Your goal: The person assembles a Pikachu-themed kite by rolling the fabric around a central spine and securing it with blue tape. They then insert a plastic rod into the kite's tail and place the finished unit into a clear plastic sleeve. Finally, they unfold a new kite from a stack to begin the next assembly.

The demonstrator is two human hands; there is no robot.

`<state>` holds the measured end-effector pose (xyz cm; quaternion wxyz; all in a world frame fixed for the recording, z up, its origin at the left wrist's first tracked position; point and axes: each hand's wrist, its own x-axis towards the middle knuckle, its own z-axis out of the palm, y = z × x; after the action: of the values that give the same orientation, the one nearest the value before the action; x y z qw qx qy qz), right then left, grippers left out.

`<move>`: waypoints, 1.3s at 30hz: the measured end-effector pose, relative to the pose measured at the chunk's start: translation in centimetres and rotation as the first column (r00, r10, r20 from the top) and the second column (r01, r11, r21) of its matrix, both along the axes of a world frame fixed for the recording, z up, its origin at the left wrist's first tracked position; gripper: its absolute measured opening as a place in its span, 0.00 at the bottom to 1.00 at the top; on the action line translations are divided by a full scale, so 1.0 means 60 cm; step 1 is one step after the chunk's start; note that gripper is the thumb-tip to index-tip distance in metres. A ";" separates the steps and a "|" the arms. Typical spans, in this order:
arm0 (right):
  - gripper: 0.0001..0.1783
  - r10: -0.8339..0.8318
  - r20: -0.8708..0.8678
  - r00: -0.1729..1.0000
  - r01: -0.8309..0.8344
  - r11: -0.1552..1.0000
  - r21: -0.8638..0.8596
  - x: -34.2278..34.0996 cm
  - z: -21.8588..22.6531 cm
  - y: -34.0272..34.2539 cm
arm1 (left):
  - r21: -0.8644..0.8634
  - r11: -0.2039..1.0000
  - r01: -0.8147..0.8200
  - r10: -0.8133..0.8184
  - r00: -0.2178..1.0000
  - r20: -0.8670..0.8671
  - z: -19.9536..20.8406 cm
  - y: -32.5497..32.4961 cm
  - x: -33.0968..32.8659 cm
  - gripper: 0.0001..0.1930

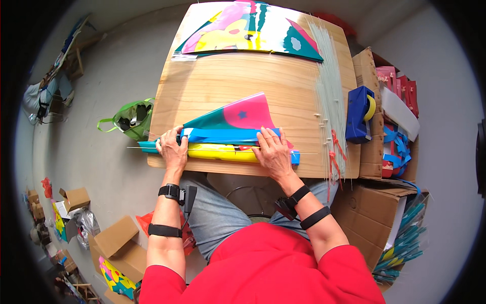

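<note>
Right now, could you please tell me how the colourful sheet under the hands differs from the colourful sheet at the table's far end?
The near sheet is gathered into a narrow strip with a pink-and-teal flap jutting out; the far sheet lies spread broader. The left hand and right hand touch the near sheet; neither touches the far sheet. Both are glossy, show pink, teal and yellow, and lie on the wooden table.
</note>
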<state>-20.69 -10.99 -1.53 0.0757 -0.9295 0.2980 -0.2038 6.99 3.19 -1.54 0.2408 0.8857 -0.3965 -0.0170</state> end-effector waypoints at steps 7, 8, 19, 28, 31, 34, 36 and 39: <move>0.10 -0.115 0.205 0.972 0.124 0.992 -0.029 -0.061 0.033 -0.014 | 0.068 0.996 0.054 -0.054 0.999 -0.002 0.019 0.013 0.002 0.20; 0.10 -0.126 0.215 0.969 0.136 0.990 -0.030 -0.065 0.040 -0.021 | 0.064 0.996 0.060 -0.061 0.998 0.015 0.023 0.014 0.001 0.22; 0.19 0.005 0.053 0.999 -0.002 0.999 -0.054 -0.043 0.033 -0.028 | 0.143 0.840 0.524 -0.543 0.810 0.221 0.063 0.006 -0.060 0.29; 0.38 0.267 -0.137 0.954 -0.267 0.963 0.014 -0.036 0.036 0.008 | 0.220 0.757 0.615 -0.652 0.736 0.185 0.067 0.050 -0.067 0.39; 0.42 0.281 -0.173 0.944 -0.278 0.960 0.042 -0.034 0.031 0.001 | 0.269 0.741 0.615 -0.665 0.728 0.167 0.067 0.048 -0.058 0.40; 0.41 0.301 -0.171 0.938 -0.290 0.953 0.088 -0.021 0.040 -0.002 | 0.275 0.758 0.592 -0.645 0.743 0.177 0.065 0.052 -0.049 0.40; 0.40 0.295 -0.189 0.937 -0.277 0.954 0.117 -0.024 0.042 -0.005 | 0.276 0.756 0.593 -0.650 0.728 0.216 0.059 0.053 -0.047 0.39; 0.37 0.306 -0.155 0.939 -0.291 0.950 0.110 -0.029 0.039 -0.008 | 0.292 0.761 0.579 -0.642 0.738 0.208 0.045 0.067 -0.040 0.36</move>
<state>-22.44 -11.46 0.80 0.1198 -0.9738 0.1674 -0.0970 4.58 7.20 1.16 0.0657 0.7175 -0.6934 -0.0041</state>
